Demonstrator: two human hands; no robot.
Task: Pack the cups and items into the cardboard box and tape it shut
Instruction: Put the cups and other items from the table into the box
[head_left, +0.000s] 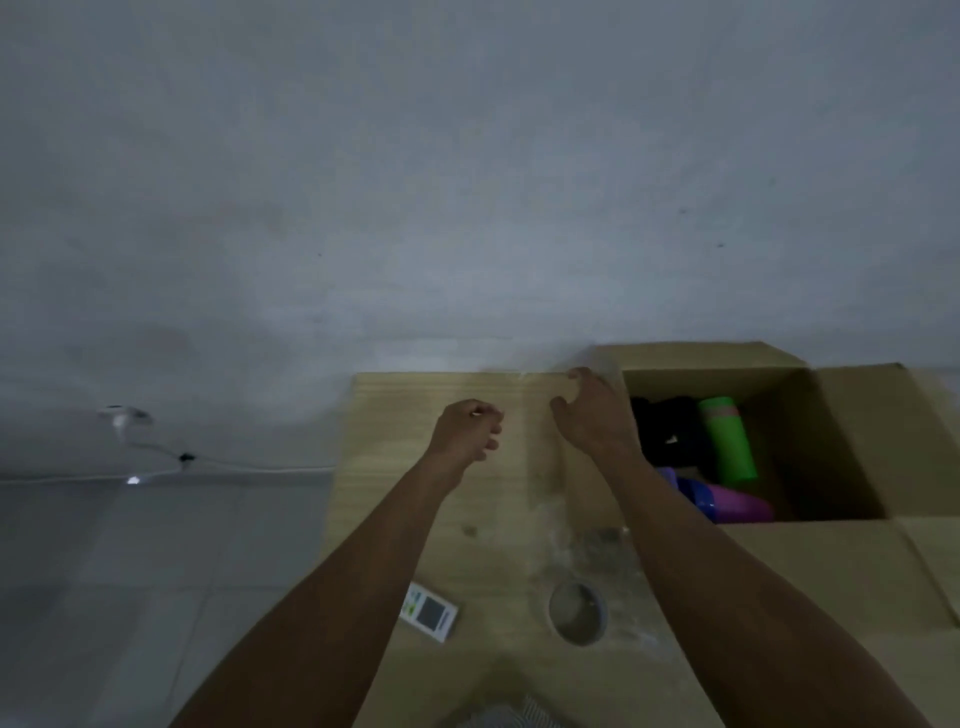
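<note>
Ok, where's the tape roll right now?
Head view, lower centre: the tape roll lies flat on the wooden table, just right of a small white device and left of the open cardboard box.

Cardboard box (831, 441) cropped at right edge

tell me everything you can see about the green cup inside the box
The bright green cylindrical plastic cup has a pinkish band near its upper end. It lies tilted inside the open brown cardboard box, top toward the far wall. A black item sits along its left side and a purple plastic cup by its near end. Whether they touch is unclear.
</note>
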